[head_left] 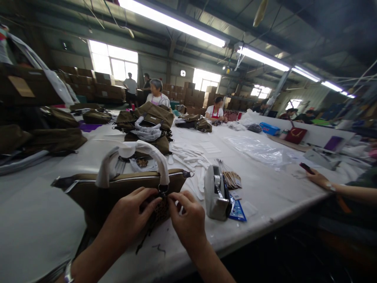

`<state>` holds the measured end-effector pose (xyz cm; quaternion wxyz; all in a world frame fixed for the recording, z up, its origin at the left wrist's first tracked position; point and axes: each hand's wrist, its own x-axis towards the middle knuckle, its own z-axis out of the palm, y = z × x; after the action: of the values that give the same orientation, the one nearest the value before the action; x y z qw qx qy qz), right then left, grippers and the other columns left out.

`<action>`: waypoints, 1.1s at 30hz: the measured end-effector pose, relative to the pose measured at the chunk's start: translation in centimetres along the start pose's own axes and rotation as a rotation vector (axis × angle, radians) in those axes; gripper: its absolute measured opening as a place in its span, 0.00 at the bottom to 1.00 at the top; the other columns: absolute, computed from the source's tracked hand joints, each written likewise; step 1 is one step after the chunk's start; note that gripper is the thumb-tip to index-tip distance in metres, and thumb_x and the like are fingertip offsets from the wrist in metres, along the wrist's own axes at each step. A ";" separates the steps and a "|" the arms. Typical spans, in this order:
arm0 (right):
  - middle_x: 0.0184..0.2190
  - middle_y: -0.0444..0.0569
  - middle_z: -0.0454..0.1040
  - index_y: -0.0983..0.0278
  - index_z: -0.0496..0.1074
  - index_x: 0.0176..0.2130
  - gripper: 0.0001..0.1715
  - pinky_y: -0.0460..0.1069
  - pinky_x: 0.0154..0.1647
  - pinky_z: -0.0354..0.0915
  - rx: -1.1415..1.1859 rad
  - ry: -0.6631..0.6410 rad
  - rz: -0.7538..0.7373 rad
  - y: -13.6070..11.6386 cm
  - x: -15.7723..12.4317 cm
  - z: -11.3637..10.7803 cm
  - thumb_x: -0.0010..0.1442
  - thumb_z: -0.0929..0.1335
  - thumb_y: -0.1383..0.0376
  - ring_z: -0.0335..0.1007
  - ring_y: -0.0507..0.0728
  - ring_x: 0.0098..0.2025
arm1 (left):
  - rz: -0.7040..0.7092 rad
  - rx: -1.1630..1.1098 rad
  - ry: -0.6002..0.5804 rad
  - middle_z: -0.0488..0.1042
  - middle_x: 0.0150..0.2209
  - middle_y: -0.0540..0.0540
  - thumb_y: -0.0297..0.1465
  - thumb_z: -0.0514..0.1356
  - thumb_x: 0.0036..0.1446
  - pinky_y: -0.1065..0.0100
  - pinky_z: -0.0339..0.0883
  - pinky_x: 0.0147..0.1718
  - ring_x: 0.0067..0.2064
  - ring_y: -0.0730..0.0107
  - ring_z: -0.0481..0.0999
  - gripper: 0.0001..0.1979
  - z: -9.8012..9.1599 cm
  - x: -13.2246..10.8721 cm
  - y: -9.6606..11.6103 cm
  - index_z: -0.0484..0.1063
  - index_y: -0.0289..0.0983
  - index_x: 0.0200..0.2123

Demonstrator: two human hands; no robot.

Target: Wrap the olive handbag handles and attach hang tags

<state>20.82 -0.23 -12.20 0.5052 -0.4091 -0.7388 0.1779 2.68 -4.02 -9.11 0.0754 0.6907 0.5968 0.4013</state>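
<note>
An olive-green handbag (118,184) stands on the table in front of me, its zip along the top and its handles (103,169) wrapped in white padding. At the base of the near handle is a dark metal ring (163,188). Below the ring hangs a leopard-print charm (160,210) with a dark cord trailing downward. My left hand (132,214) pinches the charm's upper left side. From the right, my right hand (188,220) pinches at its top, close to the ring. Both hands' fingers are closed; the exact fastening between the fingertips is hidden.
Right of the bag stand a grey tape dispenser (216,192), brown tags (232,180) and a blue packet (237,210). White strips (188,155) and more olive bags (153,118) lie behind. A co-worker's hand (318,179) holds a dark object at right. Other people sit across the table.
</note>
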 end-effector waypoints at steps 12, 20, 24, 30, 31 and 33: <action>0.32 0.45 0.78 0.58 0.81 0.38 0.09 0.47 0.33 0.64 -0.093 -0.034 -0.041 -1.2 0.2 -0.1 0.62 0.70 0.70 0.74 0.53 0.29 | 0.032 -0.046 0.055 0.85 0.41 0.46 0.38 0.56 0.66 0.67 0.78 0.41 0.40 0.61 0.86 0.14 -0.1 -0.1 -0.3 0.81 0.41 0.43; 0.37 0.43 0.82 0.58 0.79 0.43 0.09 0.47 0.39 0.68 -0.020 -0.011 -0.065 0.2 1.8 0.4 0.62 0.73 0.70 0.78 0.55 0.37 | 0.017 -0.024 -0.121 0.85 0.35 0.49 0.39 0.59 0.64 0.67 0.75 0.33 0.31 0.62 0.83 0.12 -1.5 2.6 -0.4 0.81 0.42 0.41; 0.35 0.41 0.82 0.59 0.78 0.39 0.07 0.46 0.37 0.68 0.082 -0.063 -0.086 0.5 2.7 0.5 0.60 0.75 0.70 0.78 0.54 0.36 | 0.048 -0.033 -0.202 0.84 0.34 0.50 0.39 0.61 0.63 0.68 0.73 0.33 0.33 0.62 0.83 0.11 -2.1 3.6 -0.6 0.81 0.42 0.38; 0.38 0.42 0.82 0.59 0.78 0.43 0.09 0.47 0.41 0.67 0.036 -0.089 -0.095 0.5 2.5 -0.1 0.62 0.74 0.71 0.77 0.54 0.37 | -0.007 -0.086 -0.177 0.83 0.34 0.50 0.41 0.61 0.61 0.69 0.72 0.34 0.34 0.63 0.81 0.12 -2.4 3.3 -0.5 0.80 0.41 0.37; 0.39 0.43 0.82 0.59 0.77 0.44 0.10 0.47 0.41 0.66 -0.026 -0.100 -0.094 0.5 2.3 -0.5 0.63 0.73 0.71 0.77 0.55 0.37 | -0.017 -0.086 -0.129 0.83 0.35 0.49 0.42 0.61 0.60 0.68 0.72 0.36 0.35 0.63 0.82 0.13 -2.6 3.3 -0.5 0.80 0.41 0.37; 0.37 0.45 0.81 0.60 0.77 0.43 0.07 0.49 0.40 0.65 -0.161 -0.124 -0.109 0.5 1.7 -1.4 0.64 0.72 0.70 0.76 0.57 0.38 | -0.076 -0.097 -0.029 0.83 0.34 0.49 0.45 0.63 0.57 0.68 0.73 0.37 0.36 0.61 0.82 0.15 -3.2 3.1 -0.6 0.80 0.41 0.37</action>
<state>22.03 1.18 -10.94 0.4327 -0.3957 -0.8018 0.1151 0.11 -2.34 -5.90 0.1325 0.6688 0.6014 0.4166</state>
